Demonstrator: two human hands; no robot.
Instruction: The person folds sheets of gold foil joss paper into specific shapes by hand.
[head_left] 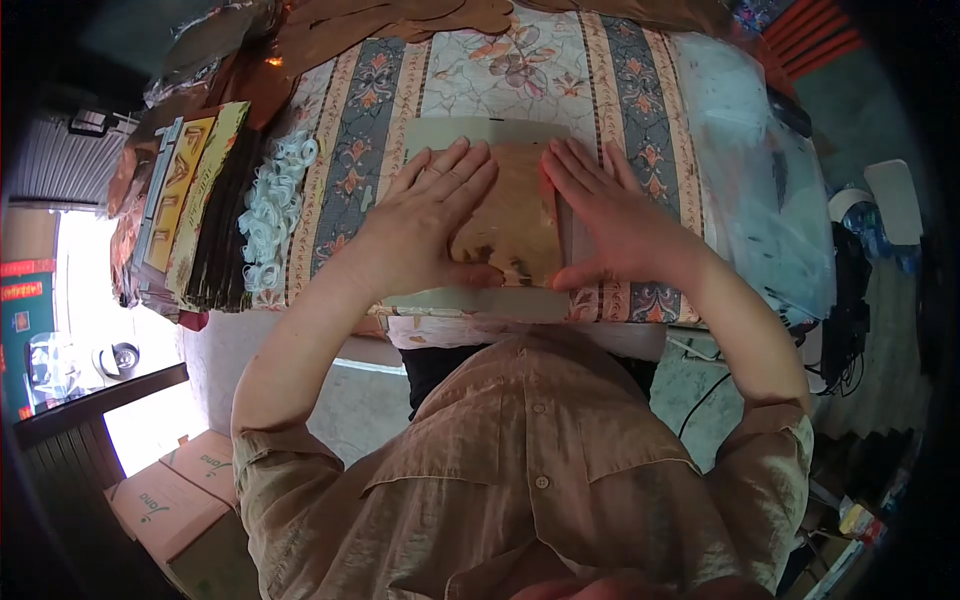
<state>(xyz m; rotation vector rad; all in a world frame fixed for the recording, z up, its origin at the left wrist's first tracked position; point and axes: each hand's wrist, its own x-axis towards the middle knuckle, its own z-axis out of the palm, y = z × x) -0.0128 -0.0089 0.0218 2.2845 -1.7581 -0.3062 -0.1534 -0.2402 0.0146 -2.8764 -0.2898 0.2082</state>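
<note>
A shiny brown-gold sheet (520,205) lies on a larger grey-green board (490,130) at the near edge of the table. Flat on the left part of the sheet and board rests my left hand (435,210), fingers stretched forward. My right hand (615,215) lies along the sheet's right edge with its fingers spread. Both thumbs point inward near the sheet's near edge. Neither hand is closed round anything. The parts of the sheet and board under my palms are hidden.
Left on the patterned tablecloth (510,70) are a pile of white loops (275,210) and a stack of printed packets (190,200). Clear plastic bags (760,190) lie right. Brown pieces (400,18) line the far edge. Cardboard boxes (170,495) stand low left.
</note>
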